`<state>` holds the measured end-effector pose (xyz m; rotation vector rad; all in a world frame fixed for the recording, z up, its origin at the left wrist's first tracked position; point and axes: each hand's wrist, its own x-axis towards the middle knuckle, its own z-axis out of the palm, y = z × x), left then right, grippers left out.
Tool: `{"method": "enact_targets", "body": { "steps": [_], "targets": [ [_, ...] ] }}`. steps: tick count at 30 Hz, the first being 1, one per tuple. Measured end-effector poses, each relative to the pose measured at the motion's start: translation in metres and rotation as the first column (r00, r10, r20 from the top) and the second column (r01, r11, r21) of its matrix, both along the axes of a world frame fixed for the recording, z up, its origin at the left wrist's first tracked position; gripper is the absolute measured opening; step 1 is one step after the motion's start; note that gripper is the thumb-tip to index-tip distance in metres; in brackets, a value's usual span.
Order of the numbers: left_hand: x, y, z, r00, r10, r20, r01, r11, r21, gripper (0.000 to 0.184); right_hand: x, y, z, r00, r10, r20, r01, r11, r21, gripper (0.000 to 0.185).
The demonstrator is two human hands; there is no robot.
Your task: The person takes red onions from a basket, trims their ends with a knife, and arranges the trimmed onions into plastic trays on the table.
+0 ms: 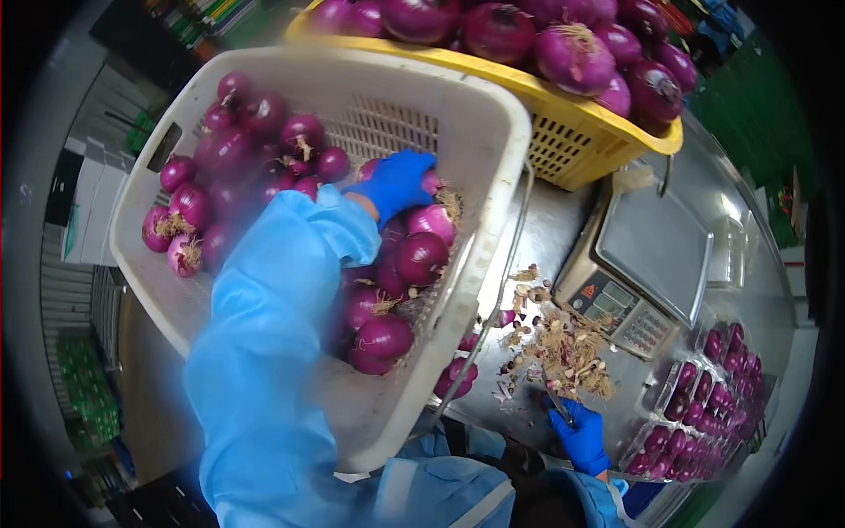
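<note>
Your left hand (394, 185): curled over red onions (422, 258) inside the white basket (493, 114), grip unclear | your right hand (581, 435): well apart, closed on a knife (560, 408) beside dry onion trimmings (568, 352) | yellow crate (563, 123): more onions | digital scale (656, 242): near trimmings

Over the white basket (502, 189), a creased light-blue sleeve (264, 308) and deep-blue left glove (393, 183); beside it, matching right glove (581, 437) and white-banded blue garment (453, 486)
</note>
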<state>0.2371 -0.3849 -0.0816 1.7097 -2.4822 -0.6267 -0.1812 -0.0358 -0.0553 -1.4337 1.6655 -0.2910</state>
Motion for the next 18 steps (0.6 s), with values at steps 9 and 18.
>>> {"method": "enact_targets", "body": {
  "steps": [9,18],
  "targets": [
    [-0.003,0.027,0.032,0.814,0.195,-0.547,-0.199,0.979,0.053,0.056,-0.005,0.004,0.023,0.955,-0.019,0.297,0.135,0.918,-0.374,0.030],
    [-0.051,0.129,0.212,0.058,0.575,-0.816,-0.110,0.816,0.567,0.066,-0.013,-0.025,0.015,0.934,-0.137,0.329,0.162,0.986,-0.049,0.028]
  ]
}}
